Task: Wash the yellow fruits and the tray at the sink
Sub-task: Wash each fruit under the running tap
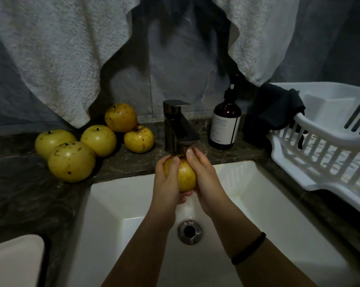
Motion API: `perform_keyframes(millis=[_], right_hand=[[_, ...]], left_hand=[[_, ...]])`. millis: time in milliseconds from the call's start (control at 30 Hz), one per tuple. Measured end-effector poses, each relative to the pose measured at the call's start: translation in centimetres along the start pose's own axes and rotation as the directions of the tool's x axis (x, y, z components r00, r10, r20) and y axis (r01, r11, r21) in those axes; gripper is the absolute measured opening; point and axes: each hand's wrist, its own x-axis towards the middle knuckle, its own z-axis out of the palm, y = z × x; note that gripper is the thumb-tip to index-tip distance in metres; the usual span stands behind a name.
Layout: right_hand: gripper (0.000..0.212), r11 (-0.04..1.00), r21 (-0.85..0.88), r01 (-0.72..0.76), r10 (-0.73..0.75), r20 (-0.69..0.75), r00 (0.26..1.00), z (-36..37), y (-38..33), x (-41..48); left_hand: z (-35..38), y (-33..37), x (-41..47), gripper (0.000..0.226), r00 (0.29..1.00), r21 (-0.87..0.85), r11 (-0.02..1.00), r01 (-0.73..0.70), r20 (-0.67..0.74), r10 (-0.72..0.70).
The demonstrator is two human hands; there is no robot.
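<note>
Head view: your held fruit (185, 177) sits just under the faucet (176, 125) spout, above the sink (117, 204). Wet skin is likely slick, so if you loosen either palm it could drop into the basin or knock the spout, which your right fingers (189, 152) nearly touch. Your left hand (166, 181) wraps the fruit's left side, thumb over the top. Your right hand (206, 177) cups the right side, fingers curved against it. Five more fruits (71, 161) sit on the counter (133, 164), left of the faucet.
</note>
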Motion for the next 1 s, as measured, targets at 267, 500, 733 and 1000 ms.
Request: perform_keyframes(millis=[267, 500, 733, 1000], right_hand=[[0.067, 0.893, -0.137, -0.429, 0.426, -0.050, 0.903, -0.2, -0.7, -0.1], [0.048, 0.917, -0.128, -0.378, 0.371, -0.071, 0.926, -0.3, -0.8, -0.1], [0.050, 0.955, -0.212, -0.207, 0.218, 0.029, 0.975, 0.0, -0.4, -0.1], [0.094, 0.960, -0.223, -0.167, 0.191, 0.093, 0.977, -0.5, -0.4, -0.2]], left_hand=[[-0.1, -1.3, 0.9, 0.029, 0.991, 0.182, 0.980, -0.075, -0.092, 0.093], [0.0, -1.5, 0.7, 0.048, 0.982, 0.289, 0.951, -0.108, -0.117, 0.148], [-0.5, -1.8, 1.4, 0.048, 0.975, 0.213, 0.973, -0.087, -0.181, 0.126], [-1.1, -1.1, 2.0, 0.054, 0.962, -0.073, 0.994, 0.077, -0.257, -0.093]])
